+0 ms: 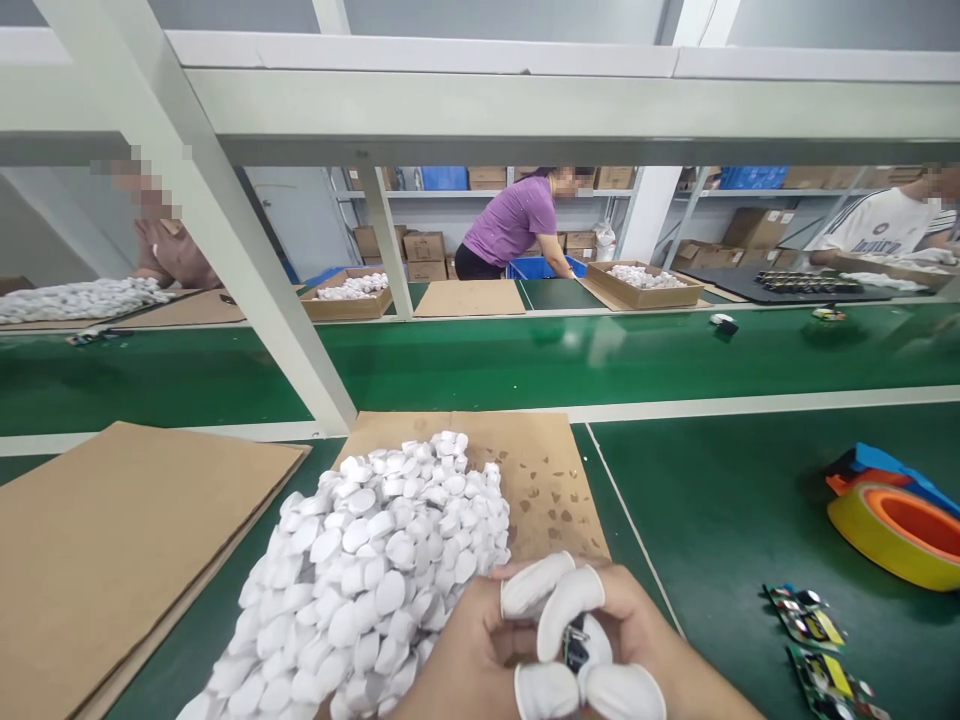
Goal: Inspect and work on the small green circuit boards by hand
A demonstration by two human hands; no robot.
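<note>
Far left of grip: card sheets (142, 540), stacked flat on green table (645, 470). Beyond them, across the green belt (480, 360), a co-worker (180, 250) in a pinkish top, partly behind the slanted post (247, 270). Ahead-left, past the belt: box (349, 305) of white pieces. Just left of grip: big heap of white caps (382, 570), partly on brown sheet (555, 480), which runs on behind the grip.

Left hand (480, 640) and right hand (630, 610) together, both clamped on one part (598, 640), white and round with dark bits showing, held between the fingers. White covers (536, 585) on several fingertips. Can't tell if left hand touches heap.

Straight ahead, far side: co-worker (514, 225) in purple, leaning over blue bin (540, 268). Ahead-right: second box (649, 295), white pieces inside. Right of grip, well apart: two boards (814, 615), then tape roll (862, 540). Far right, across belt: co-worker in white shirt (874, 230).
</note>
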